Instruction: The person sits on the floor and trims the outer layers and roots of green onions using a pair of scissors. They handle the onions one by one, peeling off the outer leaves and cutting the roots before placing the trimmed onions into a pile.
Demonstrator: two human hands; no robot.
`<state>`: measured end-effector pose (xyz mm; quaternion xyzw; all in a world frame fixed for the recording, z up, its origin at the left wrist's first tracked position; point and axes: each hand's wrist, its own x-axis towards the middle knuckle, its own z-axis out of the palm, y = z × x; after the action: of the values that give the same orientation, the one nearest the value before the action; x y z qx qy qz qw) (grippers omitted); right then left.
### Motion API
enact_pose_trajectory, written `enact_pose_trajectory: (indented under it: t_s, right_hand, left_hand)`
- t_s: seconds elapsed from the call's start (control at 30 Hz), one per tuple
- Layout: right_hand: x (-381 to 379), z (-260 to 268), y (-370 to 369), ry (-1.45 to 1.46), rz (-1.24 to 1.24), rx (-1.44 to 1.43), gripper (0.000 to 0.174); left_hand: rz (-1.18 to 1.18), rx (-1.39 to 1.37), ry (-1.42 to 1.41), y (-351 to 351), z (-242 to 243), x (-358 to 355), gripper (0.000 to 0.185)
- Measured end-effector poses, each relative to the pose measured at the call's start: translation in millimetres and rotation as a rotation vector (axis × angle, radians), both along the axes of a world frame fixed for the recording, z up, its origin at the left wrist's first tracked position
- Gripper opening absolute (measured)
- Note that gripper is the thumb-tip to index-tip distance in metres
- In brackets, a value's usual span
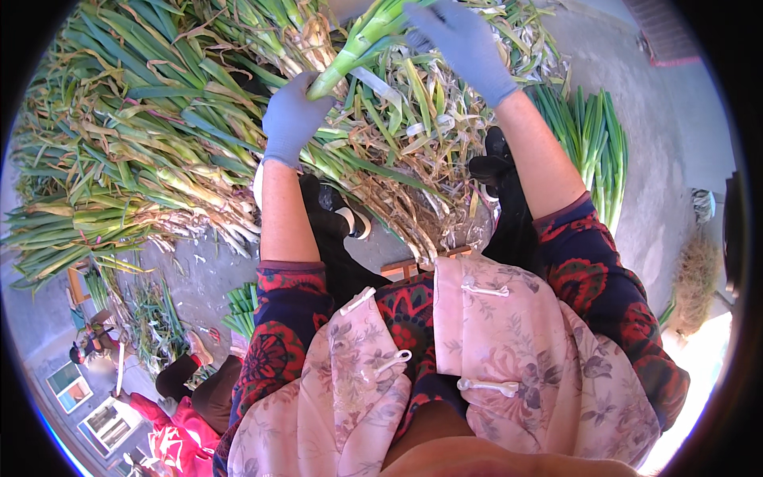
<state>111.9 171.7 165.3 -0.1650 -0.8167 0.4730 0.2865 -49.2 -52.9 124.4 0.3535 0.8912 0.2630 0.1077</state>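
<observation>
My left hand (298,116), in a grey-blue knit glove, is closed around the pale lower part of a large green onion (351,53). The stalk slants up and to the right, its leaves running past the top of the view. My right hand (462,50), in a matching glove, is beside those leaves with its fingers apart and slightly blurred. Whether its fingertips touch the leaves is unclear. A whitish peeled strip (378,86) hangs just below the stalk. Beneath both hands lie stripped, withered leaves (411,140).
Untrimmed green onions (137,137) are heaped on the left. A cleaned green bundle (590,143) lies beyond my right forearm, on the concrete floor (650,179). Below me shows part of a wooden stool (408,266). Another person in red (179,426) sits at lower left.
</observation>
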Motion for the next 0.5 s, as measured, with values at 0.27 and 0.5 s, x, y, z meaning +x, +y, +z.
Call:
enact_pose_trajectory:
  t_s: [0.27, 0.5]
  right_hand:
    - [-12.8, -61.4, 38.8, -0.258, 0.032, 0.346, 0.077]
    - [-24.0, -75.5, 0.8, 0.057, 0.207, -0.398, 0.055]
  left_hand:
    - [-0.033, -0.032, 0.024, 3.0, -8.9, -4.6, 0.057]
    - [-0.053, -0.005, -0.004, 6.3, -0.6, 3.3, 0.057]
